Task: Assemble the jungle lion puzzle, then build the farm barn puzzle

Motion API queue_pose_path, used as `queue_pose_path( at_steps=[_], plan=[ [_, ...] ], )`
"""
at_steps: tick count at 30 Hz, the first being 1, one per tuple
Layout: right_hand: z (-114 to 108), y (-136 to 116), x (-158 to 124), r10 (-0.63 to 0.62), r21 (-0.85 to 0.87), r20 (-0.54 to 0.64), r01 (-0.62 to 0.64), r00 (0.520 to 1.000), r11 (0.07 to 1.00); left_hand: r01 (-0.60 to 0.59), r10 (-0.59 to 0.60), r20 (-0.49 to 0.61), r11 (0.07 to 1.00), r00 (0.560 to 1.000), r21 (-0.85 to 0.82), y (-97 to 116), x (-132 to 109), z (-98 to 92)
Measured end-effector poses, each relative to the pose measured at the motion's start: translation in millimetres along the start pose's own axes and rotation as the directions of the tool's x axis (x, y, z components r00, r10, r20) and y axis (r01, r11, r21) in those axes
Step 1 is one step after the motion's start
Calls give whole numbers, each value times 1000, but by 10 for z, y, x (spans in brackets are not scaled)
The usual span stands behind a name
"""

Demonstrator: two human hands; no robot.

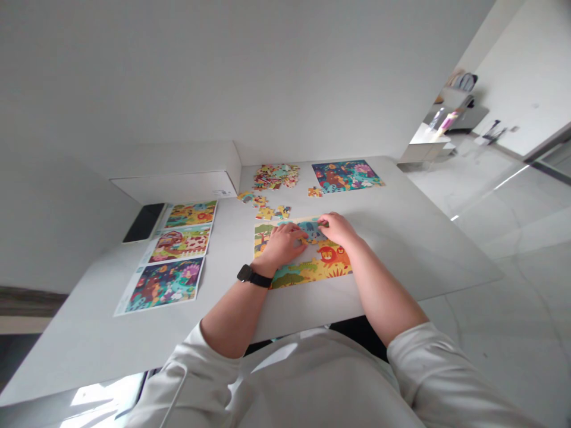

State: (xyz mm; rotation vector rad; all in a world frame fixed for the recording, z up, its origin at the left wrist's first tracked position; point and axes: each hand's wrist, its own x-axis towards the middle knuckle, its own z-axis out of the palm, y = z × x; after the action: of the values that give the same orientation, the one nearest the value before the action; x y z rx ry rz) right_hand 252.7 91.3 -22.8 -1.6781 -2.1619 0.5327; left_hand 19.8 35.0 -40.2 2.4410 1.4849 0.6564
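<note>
A partly assembled jigsaw puzzle point(307, 270) with lions, trees and a yellow ground lies in front of me. Bare table shows through a gap near its middle. My left hand point(285, 242), with a black watch at the wrist, rests palm down on the puzzle's left half, fingers stretched across the pieces. At the top edge, right of centre, my right hand point(336, 228) has its fingertips pinched on a puzzle piece beside the blue elephant part. The fingers mostly cover that piece.
Loose pieces point(275, 176) are heaped at the back, with several more point(266, 213) just behind the puzzle. A dark-coloured picture point(348, 175) lies back right. To the left are a sheet of three pictures point(178, 246), a black phone point(145, 222) and a white box point(178, 185).
</note>
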Motion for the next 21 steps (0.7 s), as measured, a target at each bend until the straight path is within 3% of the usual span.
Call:
queue_pose_path(
  at_steps=[13, 21],
  plan=[
    [46, -75, -33, 10, -72, 7, -9, 1000, 997, -12, 12, 7, 1000, 1000, 19, 23, 1, -7],
    [86, -113, -40, 42, -85, -2, -42, 999, 996, -63, 60, -32, 993, 998, -102, -7, 19, 26]
  ],
)
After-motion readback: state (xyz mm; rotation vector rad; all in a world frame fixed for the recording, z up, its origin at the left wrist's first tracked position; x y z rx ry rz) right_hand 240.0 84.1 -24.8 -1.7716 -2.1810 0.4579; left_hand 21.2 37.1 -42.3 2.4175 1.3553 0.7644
